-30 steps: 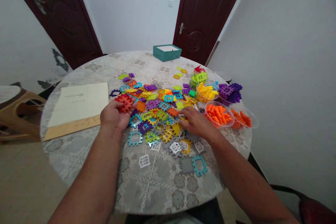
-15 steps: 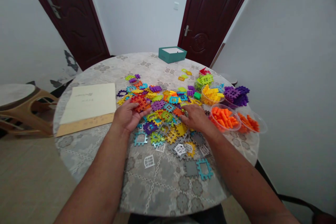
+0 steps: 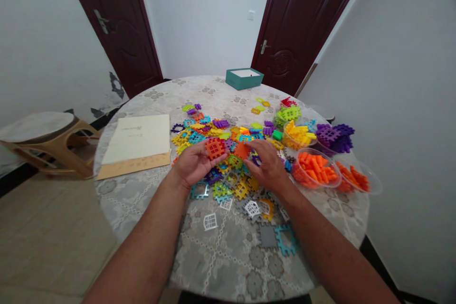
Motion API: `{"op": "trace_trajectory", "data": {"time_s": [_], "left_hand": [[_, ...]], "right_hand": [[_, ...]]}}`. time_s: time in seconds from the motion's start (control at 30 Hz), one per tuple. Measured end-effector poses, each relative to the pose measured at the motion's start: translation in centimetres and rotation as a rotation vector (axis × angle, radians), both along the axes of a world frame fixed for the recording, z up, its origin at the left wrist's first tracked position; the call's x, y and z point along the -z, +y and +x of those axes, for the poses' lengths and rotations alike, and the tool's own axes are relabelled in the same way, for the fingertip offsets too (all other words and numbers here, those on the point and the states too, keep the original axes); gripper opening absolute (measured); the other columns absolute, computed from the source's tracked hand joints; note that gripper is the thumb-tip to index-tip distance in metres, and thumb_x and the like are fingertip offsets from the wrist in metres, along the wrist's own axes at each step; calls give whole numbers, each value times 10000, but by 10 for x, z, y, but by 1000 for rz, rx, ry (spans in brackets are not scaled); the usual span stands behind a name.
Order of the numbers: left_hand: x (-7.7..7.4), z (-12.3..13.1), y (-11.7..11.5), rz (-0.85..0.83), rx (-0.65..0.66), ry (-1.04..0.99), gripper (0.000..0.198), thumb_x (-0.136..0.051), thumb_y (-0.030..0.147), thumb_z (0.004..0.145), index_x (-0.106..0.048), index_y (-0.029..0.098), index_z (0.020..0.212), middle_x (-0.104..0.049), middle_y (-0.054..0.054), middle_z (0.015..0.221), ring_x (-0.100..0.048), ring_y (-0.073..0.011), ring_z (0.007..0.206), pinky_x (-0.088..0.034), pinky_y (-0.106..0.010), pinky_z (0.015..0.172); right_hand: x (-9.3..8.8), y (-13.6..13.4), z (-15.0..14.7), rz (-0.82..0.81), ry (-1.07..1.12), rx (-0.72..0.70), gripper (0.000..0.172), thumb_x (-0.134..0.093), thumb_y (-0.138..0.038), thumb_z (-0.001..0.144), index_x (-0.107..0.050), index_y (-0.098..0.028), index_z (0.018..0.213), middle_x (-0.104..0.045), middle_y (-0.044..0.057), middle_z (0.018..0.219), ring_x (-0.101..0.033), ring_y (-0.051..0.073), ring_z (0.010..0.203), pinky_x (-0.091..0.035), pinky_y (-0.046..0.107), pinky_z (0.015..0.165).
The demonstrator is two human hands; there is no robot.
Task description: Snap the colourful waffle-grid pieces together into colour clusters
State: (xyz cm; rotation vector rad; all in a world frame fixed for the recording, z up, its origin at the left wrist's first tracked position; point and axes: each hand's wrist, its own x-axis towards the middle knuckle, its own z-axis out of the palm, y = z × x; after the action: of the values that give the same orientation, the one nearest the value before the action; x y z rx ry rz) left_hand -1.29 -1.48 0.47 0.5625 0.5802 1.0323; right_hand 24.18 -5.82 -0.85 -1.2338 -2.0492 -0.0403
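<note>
Left hand, palm up, thumb and fingers clamped on red and orange lattice pieces, raised over left side of colourful heap; just beside, orange square above heap's middle, its edge pinched between thumb and fingertips of right hand, remaining fingers curled; near right wrist, clear tub of orange pieces

Up comes the orange tile off the pile, now in the right hand's grip! The left hand slides inward from the pile's left edge, bringing red tiles near it.
</note>
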Motion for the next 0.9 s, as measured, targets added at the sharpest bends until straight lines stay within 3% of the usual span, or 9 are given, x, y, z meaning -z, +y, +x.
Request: {"op": "trace_trajectory", "data": {"time_s": [0.13, 0.33, 0.7, 0.9], "left_hand": [[3, 5, -3, 6, 73, 14, 523, -546, -24, 655, -689, 127, 1135, -738, -159, 1246, -673, -299, 1242, -556, -475, 1074], [1, 8, -8, 23, 131, 73, 549, -566, -29, 695, -702, 121, 1206, -729, -162, 1253, -717, -253, 1099, -612, -354, 897], [10, 10, -6, 86, 265, -13, 469, -640, 25, 725, -721, 132, 1174, -727, -151, 1237, -691, -214, 1040, -579, -333, 899], [7, 11, -10, 147, 267, 75, 515, -734, 76, 781, -703, 179, 1285, -717, -123, 1295, -687, -199, 1103, -553, -293, 934]], "right_hand": [[-8, -9, -21, 6, 38, -102, 450, -664, -227, 944, -605, -243, 1390, -639, 130, 1325, -576, 292, 1265, -467, 505, 1112], [2, -14, -25, -12, 63, -118, 480, -648, -161, 925, -601, -258, 1393, -615, 125, 1348, -571, 291, 1284, -481, 525, 1112], [3, -10, -34, 60, 82, -211, 572, -594, -138, 967, -492, -287, 1509, -606, 118, 1442, -555, 283, 1348, -463, 565, 1153], [5, -10, -36, 48, 93, -228, 628, -571, -113, 959, -462, -298, 1549, -611, 118, 1451, -550, 280, 1370, -464, 570, 1156]]}}
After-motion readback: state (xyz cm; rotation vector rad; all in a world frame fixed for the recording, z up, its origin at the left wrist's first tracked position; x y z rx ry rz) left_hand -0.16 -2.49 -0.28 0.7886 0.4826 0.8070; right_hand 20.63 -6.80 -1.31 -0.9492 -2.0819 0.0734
